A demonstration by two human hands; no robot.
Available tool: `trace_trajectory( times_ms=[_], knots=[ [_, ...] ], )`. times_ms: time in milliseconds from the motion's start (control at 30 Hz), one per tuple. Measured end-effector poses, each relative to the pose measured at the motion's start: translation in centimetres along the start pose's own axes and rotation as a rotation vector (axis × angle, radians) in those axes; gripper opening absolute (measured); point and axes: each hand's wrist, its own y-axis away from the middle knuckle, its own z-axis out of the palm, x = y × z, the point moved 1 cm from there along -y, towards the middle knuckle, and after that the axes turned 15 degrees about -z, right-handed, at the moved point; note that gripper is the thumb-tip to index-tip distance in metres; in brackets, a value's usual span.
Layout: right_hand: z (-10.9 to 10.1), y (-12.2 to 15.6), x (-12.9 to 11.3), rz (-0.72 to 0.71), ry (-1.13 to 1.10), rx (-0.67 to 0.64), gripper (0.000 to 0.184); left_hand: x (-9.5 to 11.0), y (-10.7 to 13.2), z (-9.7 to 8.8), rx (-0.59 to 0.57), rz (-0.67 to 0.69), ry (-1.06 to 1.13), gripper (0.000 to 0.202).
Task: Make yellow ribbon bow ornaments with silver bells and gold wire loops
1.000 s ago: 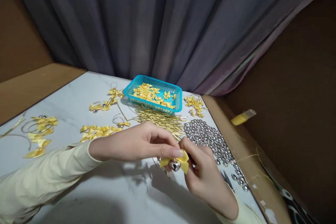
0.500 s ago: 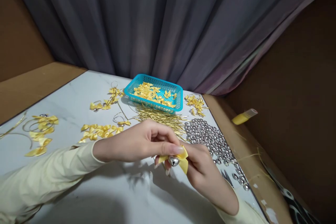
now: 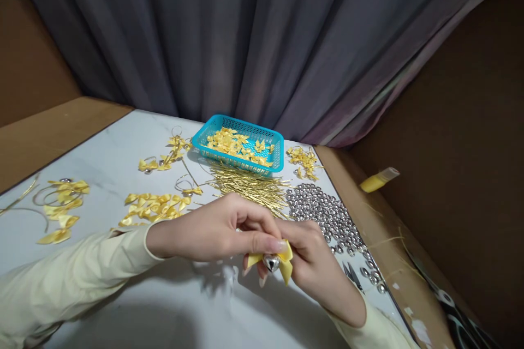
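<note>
**Fiddly pinch work over here**

So the biggest thing in view is the dark curtain (image 3: 213, 38) hanging behind my white marbled bench (image 3: 118, 142). My left arm in its pale sleeve (image 3: 82, 278) slants in from the lower left, and my left hand (image 3: 221, 232) points across to the right, palm side down, thumb stretched flat, fingers curled under. My right hand (image 3: 313, 262) angles up from the lower right to meet it, knuckles up, fingertips tucked out of sight, so honestly I can't tell how it's gripping.

Past them sits the blue basket (image 3: 279, 159) of bows, with a heap of silver bells (image 3: 323, 210) on the right and a bunch of gold ties (image 3: 254, 188) in front of it. Small snips (image 3: 353, 277) lie just beside my right wrist.

The yellow bow (image 3: 286, 270) is up between my hands, pinched under my left thumb, and the smallest bit is its silver bell (image 3: 272, 263), right below the thumb.
</note>
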Motion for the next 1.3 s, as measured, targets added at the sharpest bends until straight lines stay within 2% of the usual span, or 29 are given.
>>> trace_trajectory(
  times_ms=[100,200,300,367,433,567,700,900,1067,1300],
  knots=[
    [-0.3,0.1,0.0,0.005,-0.058,0.069,0.023,0.4,0.2,-0.3,0.099,0.032,-0.061,0.016],
    [-0.5,0.1,0.3,0.090,-0.372,0.178,0.011,0.9,0.7,-0.6,0.239,0.077,-0.161,0.015],
    [-0.4,0.2,0.7,0.163,-0.637,0.305,0.015,1.1,1.1,-0.9,0.299,0.093,-0.206,0.014],
    [-0.5,0.3,0.8,0.162,-0.679,0.324,0.025,1.0,1.2,-0.9,0.340,0.108,-0.253,0.012],
    [-0.5,0.4,0.7,0.151,-0.652,0.273,0.031,1.0,1.2,-0.8,0.361,0.122,-0.299,0.010],
    [-0.4,0.3,-0.1,0.166,-0.482,0.198,0.031,1.0,1.3,-0.6,0.348,0.130,-0.334,0.010],
    [-0.2,0.0,-0.9,0.155,-0.341,0.201,0.031,1.0,1.3,-0.5,0.334,0.124,-0.338,0.012],
    [0.0,0.3,-0.8,0.199,-0.388,0.163,0.023,1.1,1.5,-0.4,0.322,0.131,-0.335,0.012],
    [-0.1,0.3,-0.5,0.161,-0.321,0.149,0.027,0.9,1.5,-0.5,0.290,0.130,-0.314,0.012],
    [0.1,0.3,-0.2,0.084,-0.165,0.185,0.026,1.1,1.3,-0.5,0.313,0.119,-0.355,0.011]
  ],
)
